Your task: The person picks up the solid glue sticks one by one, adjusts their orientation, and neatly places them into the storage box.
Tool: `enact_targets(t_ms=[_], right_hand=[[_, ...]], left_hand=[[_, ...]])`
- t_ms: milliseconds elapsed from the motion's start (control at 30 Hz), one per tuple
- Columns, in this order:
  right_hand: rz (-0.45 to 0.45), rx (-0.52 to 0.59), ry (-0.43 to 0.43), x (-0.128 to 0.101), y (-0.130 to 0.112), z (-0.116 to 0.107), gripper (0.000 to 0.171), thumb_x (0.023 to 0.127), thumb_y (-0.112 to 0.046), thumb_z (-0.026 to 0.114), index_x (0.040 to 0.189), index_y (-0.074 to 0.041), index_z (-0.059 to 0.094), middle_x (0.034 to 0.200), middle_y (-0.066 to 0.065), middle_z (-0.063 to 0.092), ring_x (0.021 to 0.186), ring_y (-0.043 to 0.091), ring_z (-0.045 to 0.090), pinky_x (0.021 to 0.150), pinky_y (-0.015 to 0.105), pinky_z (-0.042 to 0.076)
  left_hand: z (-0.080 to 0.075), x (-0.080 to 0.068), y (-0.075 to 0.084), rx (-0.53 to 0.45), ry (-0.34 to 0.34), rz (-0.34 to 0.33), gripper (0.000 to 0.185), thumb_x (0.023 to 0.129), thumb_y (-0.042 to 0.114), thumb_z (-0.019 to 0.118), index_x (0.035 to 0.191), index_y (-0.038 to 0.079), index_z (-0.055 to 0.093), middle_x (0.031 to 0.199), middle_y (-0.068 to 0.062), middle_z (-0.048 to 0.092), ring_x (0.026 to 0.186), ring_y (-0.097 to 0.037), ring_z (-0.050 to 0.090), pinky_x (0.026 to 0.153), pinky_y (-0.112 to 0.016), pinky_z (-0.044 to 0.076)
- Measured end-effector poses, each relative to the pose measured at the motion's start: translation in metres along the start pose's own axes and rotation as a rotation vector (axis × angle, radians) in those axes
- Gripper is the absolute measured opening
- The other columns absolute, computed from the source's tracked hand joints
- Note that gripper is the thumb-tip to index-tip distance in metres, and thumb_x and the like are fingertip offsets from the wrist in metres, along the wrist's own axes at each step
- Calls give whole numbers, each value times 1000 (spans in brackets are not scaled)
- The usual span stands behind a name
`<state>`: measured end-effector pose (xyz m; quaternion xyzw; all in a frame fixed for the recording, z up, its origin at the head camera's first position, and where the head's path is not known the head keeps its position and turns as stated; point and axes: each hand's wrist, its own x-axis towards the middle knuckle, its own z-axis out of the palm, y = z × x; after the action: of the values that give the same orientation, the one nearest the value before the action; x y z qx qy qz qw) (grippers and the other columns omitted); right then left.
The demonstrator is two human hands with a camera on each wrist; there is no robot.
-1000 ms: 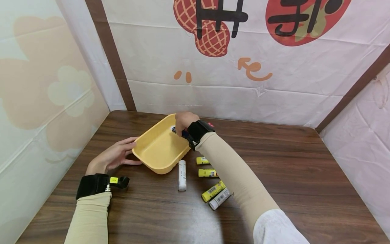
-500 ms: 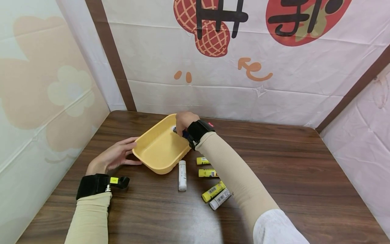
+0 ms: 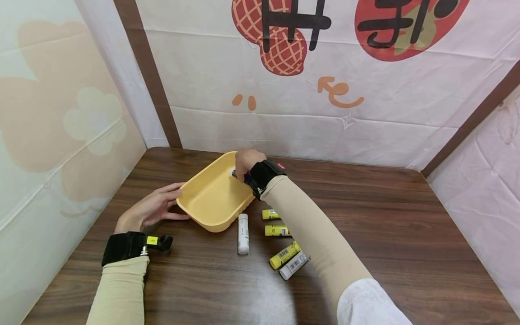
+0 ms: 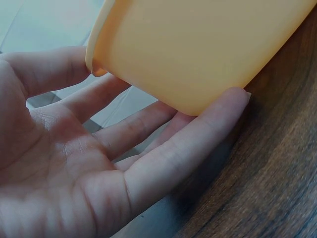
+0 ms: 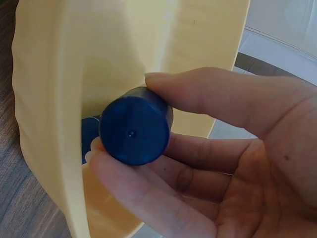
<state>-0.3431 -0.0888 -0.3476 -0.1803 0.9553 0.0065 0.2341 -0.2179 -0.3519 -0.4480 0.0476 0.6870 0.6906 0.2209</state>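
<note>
A yellow plastic basin [image 3: 211,201] sits on the table, slanting away to the right. My left hand [image 3: 154,205] rests against its near left end with extended fingers; in the left wrist view the fingers [image 4: 183,148] touch the wall and rim. My right hand [image 3: 248,161] reaches into the far right end, pinching a glue stick [image 5: 133,130] with a dark blue end between thumb and fingers. Behind it, another dark blue object [image 5: 89,134] shows partly inside the basin. A white glue stick [image 3: 243,234] lies just outside the basin's near right side.
Several more glue sticks lie right of the white one: two short yellow-looking ones [image 3: 277,230] partly under the right forearm, plus a yellow one [image 3: 284,255] beside a white-grey one [image 3: 293,265]. A printed cloth wall [image 3: 300,131] stands behind the wooden table [image 3: 398,225].
The right hand with the glue stick has shifted very slightly to the right. The left hand, the basin and the loose glue sticks stay in place.
</note>
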Motion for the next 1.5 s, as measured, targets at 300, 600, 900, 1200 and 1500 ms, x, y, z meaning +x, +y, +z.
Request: enact_targets(t_ms=[300, 600, 900, 1200, 1500], right_hand=[[16, 49, 82, -5, 3, 1, 21, 93, -23, 74, 82, -18, 57, 86, -2, 49, 75, 15, 45, 60, 28, 38], [10, 72, 78, -12, 3, -4, 32, 94, -17, 67, 68, -18, 47, 69, -2, 45, 62, 15, 43, 55, 29, 36], [15, 122, 92, -20, 7, -10, 19, 94, -17, 67, 81, -17, 54, 84, -1, 53, 60, 15, 47, 55, 29, 38], [32, 199, 119, -40, 19, -13, 11, 96, -21, 62, 101, -15, 54, 73, 1, 51, 56, 16, 51, 50, 28, 42], [-37, 214, 191, -67, 66, -3, 35, 93, -14, 63, 64, -15, 44, 56, -3, 41, 45, 12, 44, 43, 23, 37]], left_hand=[[1, 1, -1, -4, 0, 3, 64, 113, 29, 42, 166, 7, 14, 139, 12, 54, 121, -5, 64, 97, -46, 62], [1, 1, -1, 9, 1, 1, 64, 113, 31, 43, 166, 7, 16, 139, 11, 54, 120, -4, 63, 97, -47, 62], [2, 0, -1, -2, -13, 16, 60, 112, 31, 44, 164, 9, 23, 141, 10, 55, 123, -5, 62, 98, -47, 62], [-1, -1, -1, -26, -28, 12, 64, 113, 26, 42, 166, 7, 12, 137, 15, 59, 121, -4, 64, 96, -44, 63], [-2, 3, -1, -57, -50, 15, 61, 113, 24, 43, 166, 9, 15, 137, 16, 60, 122, -3, 63, 96, -44, 63]])
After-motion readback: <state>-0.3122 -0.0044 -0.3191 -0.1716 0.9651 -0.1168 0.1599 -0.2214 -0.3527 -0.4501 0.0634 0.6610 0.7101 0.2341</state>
